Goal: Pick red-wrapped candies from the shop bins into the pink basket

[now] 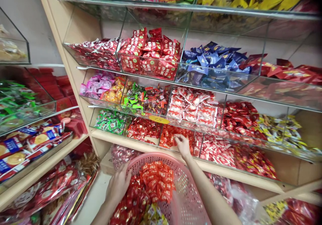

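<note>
Head camera looks forward and down at a shelf unit (113, 138) fitted with tiered rows of clear bins, each filled with wrapped sweets.

Left hand (118, 184): set on the near left rim of the pink basket (187, 194), fingers curled over the edge and gripping it. The basket sits low in the frame, in front of the bottom bin row. It holds a heap of red packets (157, 181), with darker red and a few yellow wrappers beneath them.

Right hand (182, 145): reaches over the basket into the lowest bin row, fingers bent downward and touching the red sweets (168, 137) in the third compartment from the left. Whether the fingers enclose a sweet cannot be told, as the fingertips are hidden among the wrappers.

Adjacent items:
- A yellow oval tag (159, 119) is on the bin front just above and left of the right hand.
- Green sweets (110, 121) fill the leftmost compartment of the same row.
- Blue sweets (213, 59) lie in a bin of the upper row, well apart from both hands.
</note>
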A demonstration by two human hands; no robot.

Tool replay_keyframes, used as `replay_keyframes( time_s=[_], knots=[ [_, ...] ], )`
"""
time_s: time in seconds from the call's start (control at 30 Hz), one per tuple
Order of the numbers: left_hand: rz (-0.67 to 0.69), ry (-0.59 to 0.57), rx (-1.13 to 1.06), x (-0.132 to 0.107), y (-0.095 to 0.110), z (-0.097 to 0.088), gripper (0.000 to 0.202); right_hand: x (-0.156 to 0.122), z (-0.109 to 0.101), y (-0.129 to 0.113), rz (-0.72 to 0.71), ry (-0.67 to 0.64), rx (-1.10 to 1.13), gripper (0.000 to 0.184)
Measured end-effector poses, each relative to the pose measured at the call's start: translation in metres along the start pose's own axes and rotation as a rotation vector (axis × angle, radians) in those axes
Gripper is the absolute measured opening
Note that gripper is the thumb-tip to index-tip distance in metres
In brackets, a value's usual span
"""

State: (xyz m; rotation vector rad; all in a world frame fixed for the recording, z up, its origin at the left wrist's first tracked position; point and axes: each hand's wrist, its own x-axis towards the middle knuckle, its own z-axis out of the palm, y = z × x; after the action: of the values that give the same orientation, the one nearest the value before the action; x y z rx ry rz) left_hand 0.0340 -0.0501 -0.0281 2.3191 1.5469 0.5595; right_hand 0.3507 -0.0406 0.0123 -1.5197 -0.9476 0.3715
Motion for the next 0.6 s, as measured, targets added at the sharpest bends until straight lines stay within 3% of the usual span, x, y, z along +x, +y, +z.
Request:
replay_keyframes(
  time_s=[0.1, 0.3, 0.43, 0.6],
  knots=[
    [0.0, 0.005, 0.008, 0.001, 0.001, -0.001, 0.041, -0.015, -0.004, -0.015, 0.173, 0.038, 0.297, 0.026],
    [0.013, 0.022, -0.016, 0.001, -0.001, 0.003, 0.041, -0.05, -0.002, -0.041, 0.35, -0.1, 0.609, 0.026],
    [0.014, 0.028, -0.029, 0.001, -0.002, 0.004, 0.041, -0.081, 0.009, -0.04, 0.44, -0.155, 0.596, 0.029],
    [0.014, 0.017, -0.028, 0.0, -0.002, 0.004, 0.042, -0.12, 0.031, -0.018, 0.451, -0.228, 0.432, 0.034]
  ],
)
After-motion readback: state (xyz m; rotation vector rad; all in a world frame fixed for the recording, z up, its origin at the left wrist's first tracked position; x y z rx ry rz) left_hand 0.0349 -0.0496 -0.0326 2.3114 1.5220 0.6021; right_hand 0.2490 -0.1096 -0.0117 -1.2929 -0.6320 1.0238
